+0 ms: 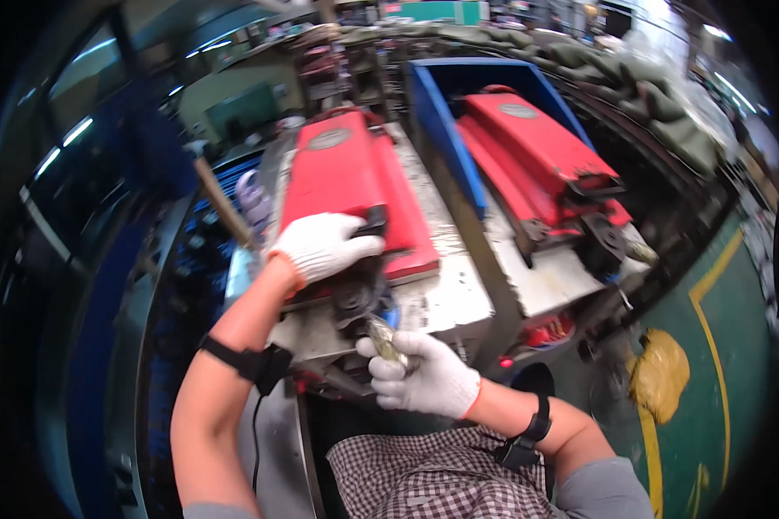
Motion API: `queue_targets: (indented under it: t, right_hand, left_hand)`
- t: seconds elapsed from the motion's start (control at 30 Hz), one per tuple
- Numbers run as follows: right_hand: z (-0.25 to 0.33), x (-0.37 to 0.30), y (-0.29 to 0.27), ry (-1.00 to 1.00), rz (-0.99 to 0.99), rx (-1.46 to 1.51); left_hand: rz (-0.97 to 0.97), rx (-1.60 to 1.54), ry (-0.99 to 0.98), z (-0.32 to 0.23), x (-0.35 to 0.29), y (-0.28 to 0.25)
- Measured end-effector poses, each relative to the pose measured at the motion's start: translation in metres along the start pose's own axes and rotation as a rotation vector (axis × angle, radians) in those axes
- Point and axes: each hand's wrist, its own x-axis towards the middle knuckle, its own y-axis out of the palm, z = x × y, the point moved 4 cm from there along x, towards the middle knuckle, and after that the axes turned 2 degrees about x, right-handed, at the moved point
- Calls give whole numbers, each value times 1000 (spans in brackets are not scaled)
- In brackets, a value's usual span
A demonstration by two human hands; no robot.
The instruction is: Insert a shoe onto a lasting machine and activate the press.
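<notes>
A long red machine (331,177) with an oval badge lies on the left white-topped bench, its black mechanism (357,298) at the near end. My left hand (325,249), in a white glove, rests over that near end, its fingers and thumb closing around a small black block (374,220). My gloved right hand (424,376) is closed around a shiny, yellowish wrapped handle (388,340) just below the black mechanism. The handle's upper end reaches the mechanism, but whether they are joined is unclear. Something blue (391,313) shows beside it.
To the right, a similar red machine (537,156) sits partly inside a blue open-ended box (446,130). A yellow bag (660,374) lies on the green floor. Green bundles (666,108) line the far right. At left stand a wooden bar (221,199) and a purple object (251,197).
</notes>
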Motion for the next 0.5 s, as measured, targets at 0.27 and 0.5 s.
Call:
queue_targets:
  t: [0.27,0.5]
  right_hand:
    - [150,-162,29,-978,-662,-1862]
    - [255,-324,19,-843,-1871,-2402]
  left_hand:
    - [-291,-549,-55,-1,-1,3]
    - [-457,-551,228,-88,17,-10]
